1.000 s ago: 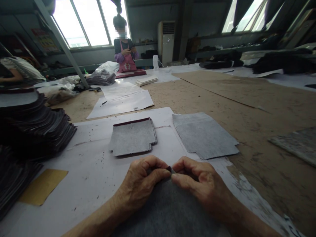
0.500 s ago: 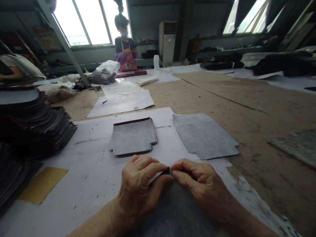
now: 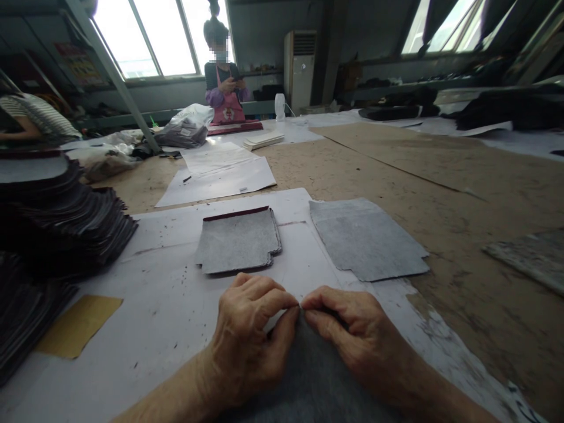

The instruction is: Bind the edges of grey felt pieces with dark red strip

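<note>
A grey fabric piece (image 3: pixel 324 376) lies at the near edge of the view, its far edge pinched between my two hands. My left hand (image 3: pixel 251 341) is closed, thumb and forefinger pressed together at that edge. Opposite it, my right hand (image 3: pixel 352 335) pinches the same edge, the fingertips of both hands almost meeting. The hands and the frame's bottom hide much of the piece. Just beyond them sits a small stack of grey fabric pieces (image 3: pixel 238 241) with a dark red folded far edge. Right of that stack rests a larger, flat grey fabric piece (image 3: pixel 368 238) with notched corners.
Tall stacks of dark pieces (image 3: pixel 57 217) stand at left, near a yellow-brown card (image 3: pixel 79 326). White sheets (image 3: pixel 215 182) and brown board (image 3: pixel 396 158) cover the table. A person in a pink apron (image 3: pixel 229 108) stands across it; another person's striped sleeve (image 3: pixel 44 117) shows far left.
The fingers of my left hand have closed tighter at the fabric's edge, and the dark fold between my fingertips no longer shows. The view has shifted slightly.
</note>
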`<state>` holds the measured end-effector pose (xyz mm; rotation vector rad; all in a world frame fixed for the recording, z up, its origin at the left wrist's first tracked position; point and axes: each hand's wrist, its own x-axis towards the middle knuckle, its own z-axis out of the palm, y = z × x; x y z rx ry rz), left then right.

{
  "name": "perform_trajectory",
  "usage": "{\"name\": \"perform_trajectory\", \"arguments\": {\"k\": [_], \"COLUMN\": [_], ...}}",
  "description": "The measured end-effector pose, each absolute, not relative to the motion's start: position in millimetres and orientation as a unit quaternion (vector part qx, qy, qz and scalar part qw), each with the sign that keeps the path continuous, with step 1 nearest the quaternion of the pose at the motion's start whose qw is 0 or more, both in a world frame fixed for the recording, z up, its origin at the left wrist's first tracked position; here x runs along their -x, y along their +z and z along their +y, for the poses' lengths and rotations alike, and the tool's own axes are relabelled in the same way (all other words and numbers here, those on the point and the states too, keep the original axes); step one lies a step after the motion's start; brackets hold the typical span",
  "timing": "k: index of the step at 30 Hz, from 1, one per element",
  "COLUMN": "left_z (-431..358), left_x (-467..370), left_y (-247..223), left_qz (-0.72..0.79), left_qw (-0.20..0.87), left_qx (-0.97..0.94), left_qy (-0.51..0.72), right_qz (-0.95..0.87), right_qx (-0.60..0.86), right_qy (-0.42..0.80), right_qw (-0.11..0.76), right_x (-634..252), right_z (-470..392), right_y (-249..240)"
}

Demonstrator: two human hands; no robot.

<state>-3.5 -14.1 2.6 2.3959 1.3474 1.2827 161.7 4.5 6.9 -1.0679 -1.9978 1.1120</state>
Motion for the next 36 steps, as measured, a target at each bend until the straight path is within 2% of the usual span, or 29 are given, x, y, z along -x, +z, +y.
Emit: {"name": "perform_trajectory", "arguments": {"k": [11,17,19,24,36], "left_z": [-17.7,-16.9,-16.2,-15.2,-12.8], "left_x": [-0.6,2.2,5.6,9.7,4.9], "left_y": [0.3,10.7,13.4,11.6,7.7], "left_qz": [0.469,0.566,0.555,0.499,0.555], "left_qw": [0.059,0.331,0.366,0.368,0.373], "left_qx": [-0.779,-0.663,-0.654,-0.677,-0.637], "left_qy": [0.411,0.362,0.360,0.397,0.385], "right_qz": [-0.790,-0.760,-0.751,-0.725,-0.718], "right_qx": [0.381,0.416,0.423,0.444,0.451], "right_qy": [0.387,0.421,0.430,0.455,0.461], "right_qw": [0.287,0.270,0.270,0.265,0.259], "right_x": [-163.0,-163.0,-162.9,-163.3,-161.6], "right_z": [4.6,5.4,6.3,8.0,7.5], "right_y": [6.7,6.5,8.4,14.0,14.7]}}
